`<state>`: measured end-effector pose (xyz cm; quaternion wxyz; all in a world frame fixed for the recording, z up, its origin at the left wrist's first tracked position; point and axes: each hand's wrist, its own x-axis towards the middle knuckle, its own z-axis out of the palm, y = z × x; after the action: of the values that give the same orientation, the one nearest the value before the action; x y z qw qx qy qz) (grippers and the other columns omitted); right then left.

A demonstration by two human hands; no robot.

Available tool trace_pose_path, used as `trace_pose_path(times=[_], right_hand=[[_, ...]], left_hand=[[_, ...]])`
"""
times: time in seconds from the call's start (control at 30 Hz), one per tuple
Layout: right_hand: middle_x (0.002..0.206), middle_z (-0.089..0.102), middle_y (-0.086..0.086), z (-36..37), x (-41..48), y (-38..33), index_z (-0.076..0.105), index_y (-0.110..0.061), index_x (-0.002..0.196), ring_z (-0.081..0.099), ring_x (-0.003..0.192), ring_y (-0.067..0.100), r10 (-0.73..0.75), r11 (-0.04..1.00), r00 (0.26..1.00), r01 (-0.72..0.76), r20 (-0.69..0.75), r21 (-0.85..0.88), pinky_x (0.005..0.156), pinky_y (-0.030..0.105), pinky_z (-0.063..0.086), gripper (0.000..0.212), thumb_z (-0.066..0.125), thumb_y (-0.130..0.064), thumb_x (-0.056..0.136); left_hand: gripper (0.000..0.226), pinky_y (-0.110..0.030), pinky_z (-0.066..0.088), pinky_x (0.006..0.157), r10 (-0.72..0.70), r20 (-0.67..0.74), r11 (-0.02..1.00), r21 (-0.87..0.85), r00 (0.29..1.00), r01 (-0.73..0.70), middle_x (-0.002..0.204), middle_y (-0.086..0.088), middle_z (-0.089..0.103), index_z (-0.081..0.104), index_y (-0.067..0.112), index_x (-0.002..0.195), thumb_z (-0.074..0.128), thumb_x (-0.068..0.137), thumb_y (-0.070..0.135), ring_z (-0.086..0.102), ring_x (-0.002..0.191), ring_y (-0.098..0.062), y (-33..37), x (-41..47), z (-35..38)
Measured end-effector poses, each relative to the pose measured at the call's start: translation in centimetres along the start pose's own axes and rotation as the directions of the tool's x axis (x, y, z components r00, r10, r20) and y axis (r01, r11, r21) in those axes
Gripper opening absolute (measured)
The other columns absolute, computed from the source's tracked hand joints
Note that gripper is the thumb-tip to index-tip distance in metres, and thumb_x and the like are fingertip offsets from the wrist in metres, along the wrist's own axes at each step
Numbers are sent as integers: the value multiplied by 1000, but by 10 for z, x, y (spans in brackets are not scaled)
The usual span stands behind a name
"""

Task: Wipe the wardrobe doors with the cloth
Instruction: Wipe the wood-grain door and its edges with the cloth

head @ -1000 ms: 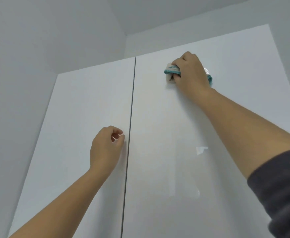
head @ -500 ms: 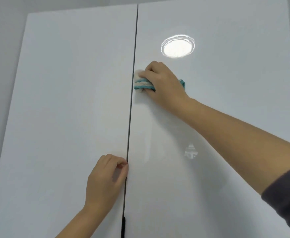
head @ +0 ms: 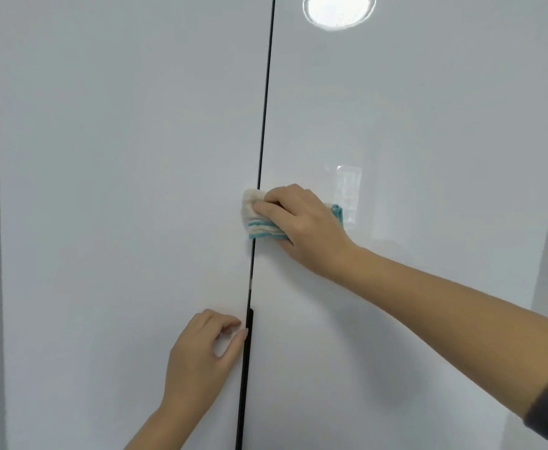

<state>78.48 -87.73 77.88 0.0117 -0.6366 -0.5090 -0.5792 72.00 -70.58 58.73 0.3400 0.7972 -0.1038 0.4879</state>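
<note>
Right hand (head: pixel 301 227) is clamped down on the folded cloth (head: pixel 259 219), fingers curled over its top and palm pressing it flat against the glossy right door (head: pixel 412 125). The cloth pokes out leftward from under the fingers, its cream and teal edge lying right across the dark seam (head: pixel 262 125) between the two doors and just lapping onto the left door (head: pixel 120 157). That seam is the line that matters here: it runs long and nearly vertical, straight up and down through the cloth, so any stroke along it looks like a plain up-or-down pull for the hand already sitting on it. Below, the left hand (head: pixel 201 355) holds nothing, fingers loosely curled, thumb tip at the inner edge of the left door where the gap widens into a dark handle slot (head: pixel 248 336); it looks to be steadying that door. A ceiling light's reflection (head: pixel 339 9) glares high on the right door, well above the cloth.
</note>
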Motion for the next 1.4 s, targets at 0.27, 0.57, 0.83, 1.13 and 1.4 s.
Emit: trace_pose_path(times=[0.27, 0.57, 0.83, 1.13, 1.4], right_hand=[[99, 66, 12, 12, -73, -44, 70, -1, 104, 53, 80, 26, -109, 993, 982, 101, 156, 57, 68, 33, 39, 22, 53, 4, 92], [98, 64, 4, -5, -132, -58, 67, -10, 103, 57, 82, 23, -391, 913, 786, 397, 480, 93, 70, 30, 39, 22, 47, -3, 98], [92, 62, 8, -108, -13, 51, 66, -17, 93, 57, 90, 27, 168, 958, 969, -117, 182, -262, 77, 38, 44, 22, 46, -24, 99], [110, 55, 12, -137, -16, 119, 60, -5, 115, 48, 102, 29, 417, 856, 876, -468, -242, -220, 85, 26, 40, 36, 48, -2, 81], [112, 52, 4, -73, -202, -3, 57, -15, 107, 50, 94, 27, 60, 998, 960, -51, 272, -43, 81, 36, 41, 28, 59, 0, 83]], left_hand=[[20, -18, 43, 59, -127, 85, 989, 88, 988, 120, 74, 20, 55, 61, 31, 75, 80, 79, 25, 52, 80, -1, -6, -23, 9], [28, -25, 46, 61, -173, 91, 985, 34, 981, 171, 74, 17, 56, 60, 29, 106, 75, 83, 26, 54, 68, -4, 8, -9, 4], [19, -27, 49, 60, 95, 159, 987, 113, 983, -113, 80, 17, 59, 69, 25, 101, 74, 85, 17, 54, 61, -8, 23, 25, -7], [10, -20, 41, 56, 70, 208, 973, 201, 976, -113, 74, 26, 54, 65, 27, 85, 72, 87, 20, 54, 61, -5, 24, 36, -6], [13, -23, 35, 56, -103, 214, 963, 268, 971, 43, 70, 17, 56, 59, 26, 80, 63, 91, 21, 53, 66, -4, 43, 38, -5]])
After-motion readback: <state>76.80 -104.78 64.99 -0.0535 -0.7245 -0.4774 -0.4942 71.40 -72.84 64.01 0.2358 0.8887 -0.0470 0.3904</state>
